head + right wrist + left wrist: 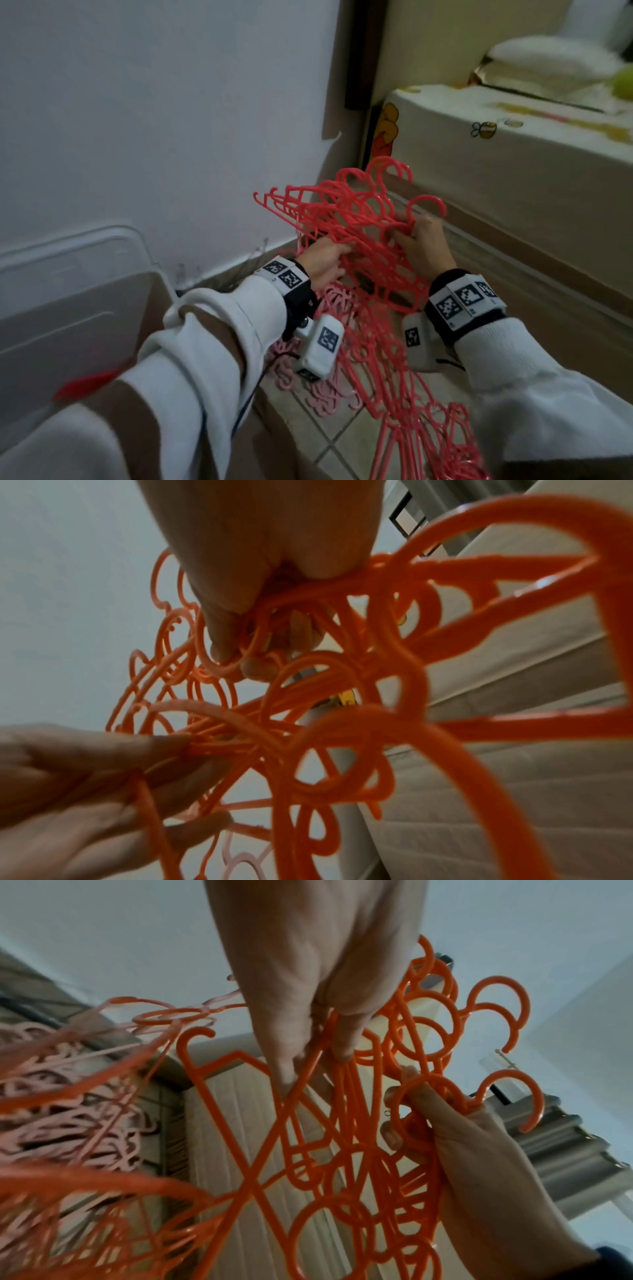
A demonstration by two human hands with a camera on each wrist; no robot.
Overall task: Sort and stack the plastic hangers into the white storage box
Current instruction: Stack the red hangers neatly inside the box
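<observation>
Holding one tangled bunch of bright red plastic hangers above the tiled floor, the left hand and right hand each grip it tight. Line up the hooks first. The white plastic storage box waits at the left.

Both arms reach forward in white sleeves. The left hand grips the bundle of red hangers at its left side; the right hand, fingers curled, clutches the bundle's hook end.
</observation>
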